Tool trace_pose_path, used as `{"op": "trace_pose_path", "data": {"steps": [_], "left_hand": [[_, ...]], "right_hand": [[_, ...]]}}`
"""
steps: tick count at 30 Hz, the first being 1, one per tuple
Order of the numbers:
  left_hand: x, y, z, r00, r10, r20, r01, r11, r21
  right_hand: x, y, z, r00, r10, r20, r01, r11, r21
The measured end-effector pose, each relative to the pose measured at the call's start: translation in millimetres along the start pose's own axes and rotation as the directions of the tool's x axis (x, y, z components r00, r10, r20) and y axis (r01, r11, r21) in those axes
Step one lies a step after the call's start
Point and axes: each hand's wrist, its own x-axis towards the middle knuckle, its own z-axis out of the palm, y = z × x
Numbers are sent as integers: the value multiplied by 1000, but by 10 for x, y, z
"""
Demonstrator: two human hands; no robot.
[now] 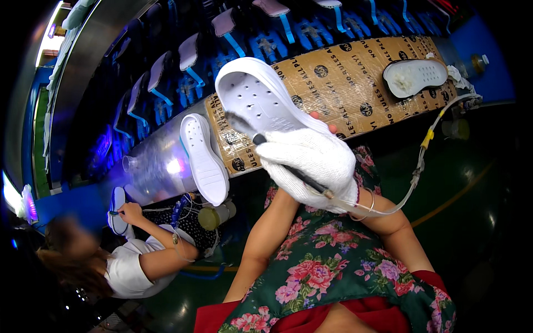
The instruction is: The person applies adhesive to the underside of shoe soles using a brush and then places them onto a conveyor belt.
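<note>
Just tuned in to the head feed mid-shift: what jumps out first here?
Centre frame, the white-gloved right hand holds a dark pen-like tool with a pale cable against a white perforated shoe sole, which the left hand holds from behind, only fingertips showing. Behind it runs a cardboard-covered bench, with another white sole leaning at its left end and one lying at the far right. Lower left, a co-worker handles a sole too.

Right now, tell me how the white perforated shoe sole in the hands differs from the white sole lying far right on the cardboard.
The held white perforated shoe sole is lifted and tilted above the bench edge; the far white sole lies flat on the brown cardboard sheet. The held one is being touched by a dark brush-tipped tool in the gloved right hand; the far one is untouched. The far one carries a pale lump at its heel end. Both are white and dotted with holes.
</note>
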Motion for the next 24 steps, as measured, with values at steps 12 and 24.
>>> {"op": "trace_pose_path", "data": {"steps": [12, 24], "left_hand": [[69, 137, 70, 990, 26, 142, -32, 999, 39], [286, 335, 173, 932, -79, 354, 94, 995, -26]], "right_hand": [[-176, 101, -87, 992, 123, 7, -122, 978, 171], [-321, 192, -127, 994, -75, 85, 81, 994, -73]]}}
